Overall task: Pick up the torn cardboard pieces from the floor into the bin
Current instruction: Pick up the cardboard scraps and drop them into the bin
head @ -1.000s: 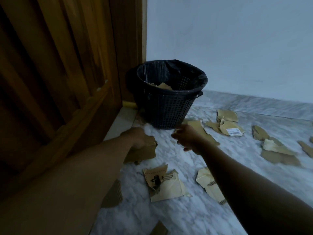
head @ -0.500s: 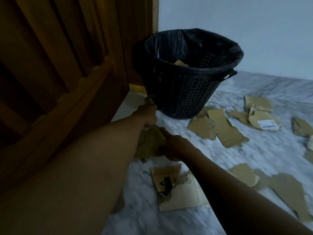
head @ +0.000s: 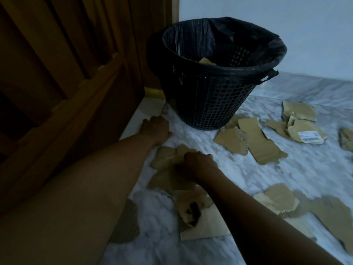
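A black mesh bin [head: 208, 104] with a black liner stands in the corner, one cardboard scrap [head: 206, 61] inside it. Torn brown cardboard pieces lie over the marble floor. My right hand [head: 198, 163] grips a crumpled cardboard piece [head: 165, 156] on the floor in front of the bin. My left hand [head: 155, 128] lies knuckles up at the door threshold, touching the edge of a flat cardboard piece [head: 151, 109]; its fingers are hidden.
A wooden door [head: 57, 73] fills the left side. More scraps lie right of the bin [head: 254, 142], one with a white label [head: 305, 133], one printed black [head: 193, 209], others at the lower right [head: 278, 197]. The pale wall [head: 286, 25] is behind.
The view has come closer to the bin. My left hand let go of its piece and moved to the threshold. My right hand moved left and closed on the crumpled piece.
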The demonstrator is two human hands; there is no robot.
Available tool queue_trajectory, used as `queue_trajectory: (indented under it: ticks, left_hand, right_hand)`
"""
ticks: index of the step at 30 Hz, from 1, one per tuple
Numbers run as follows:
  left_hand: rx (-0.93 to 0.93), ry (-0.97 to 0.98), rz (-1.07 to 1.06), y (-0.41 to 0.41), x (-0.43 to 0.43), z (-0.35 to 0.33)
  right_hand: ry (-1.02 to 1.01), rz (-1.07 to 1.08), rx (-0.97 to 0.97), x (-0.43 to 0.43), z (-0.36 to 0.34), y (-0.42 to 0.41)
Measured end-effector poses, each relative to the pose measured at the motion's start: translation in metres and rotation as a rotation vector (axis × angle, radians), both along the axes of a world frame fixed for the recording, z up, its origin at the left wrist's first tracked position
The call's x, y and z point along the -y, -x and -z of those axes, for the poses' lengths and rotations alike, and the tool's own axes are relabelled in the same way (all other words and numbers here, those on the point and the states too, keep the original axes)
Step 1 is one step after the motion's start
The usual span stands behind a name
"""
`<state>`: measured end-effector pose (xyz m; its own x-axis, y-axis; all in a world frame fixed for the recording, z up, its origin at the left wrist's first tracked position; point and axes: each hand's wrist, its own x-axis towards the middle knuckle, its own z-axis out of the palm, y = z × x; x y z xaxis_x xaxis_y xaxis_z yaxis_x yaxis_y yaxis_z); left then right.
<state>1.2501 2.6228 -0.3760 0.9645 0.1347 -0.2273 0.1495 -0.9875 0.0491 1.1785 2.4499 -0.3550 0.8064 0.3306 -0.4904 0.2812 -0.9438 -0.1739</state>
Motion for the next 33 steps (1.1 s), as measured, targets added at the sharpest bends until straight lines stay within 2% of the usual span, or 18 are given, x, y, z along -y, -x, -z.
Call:
queue_trajectory:
  ticks: [3,5,7,9,11,13,16,20,23,26,28,30,33]
  left_hand:
    - [-0.034,0.093,0.018,0.018,-0.013,0.0]
    - [-0.068,0.217,0.003,0.028,-0.019,-0.003]
    - [0.0,0.447,-0.153,0.039,-0.022,-0.005]
    - [0.101,0.565,-0.314,0.054,-0.021,-0.011]
    - [0.115,0.657,-0.395,0.065,-0.024,-0.016]
    - [0.051,0.71,-0.387,0.067,-0.027,-0.025]
    - [-0.103,0.769,-0.357,0.065,-0.02,-0.052]
    - [-0.372,0.675,-0.187,0.073,0.016,-0.074]
    - [-0.503,0.598,-0.106,0.078,0.04,-0.069]
    - [-0.547,0.515,-0.031,0.079,0.063,-0.06]
    - [-0.551,0.358,0.026,0.084,0.078,-0.051]
    - [-0.503,0.159,0.114,0.09,0.088,-0.038]
    - [-0.43,0.12,0.171,0.092,0.094,-0.022]
  right_hand:
    - [0.024,0.217,-0.001,-0.009,0.007,0.02]
    - [-0.042,0.289,0.031,-0.012,0.007,0.029]
    - [-0.16,0.303,0.126,-0.009,0.004,0.033]
    - [-0.275,0.294,0.235,-0.003,0.003,0.036]
    - [-0.462,0.369,0.201,0.001,-0.001,0.037]
    - [-0.647,0.45,0.128,0.011,-0.007,0.035]
    - [-0.673,0.501,0.13,0.029,-0.019,0.029]
    - [-0.767,0.606,-0.139,0.058,-0.041,0.028]
    - [-0.91,0.759,-0.187,0.087,-0.051,0.03]
    - [-0.972,0.9,-0.104,0.116,-0.054,0.038]
    - [-0.918,0.919,-0.064,0.13,-0.051,0.044]
    - [-0.859,0.932,-0.124,0.139,-0.046,0.054]
    - [-0.826,0.898,-0.291,0.141,-0.038,0.066]
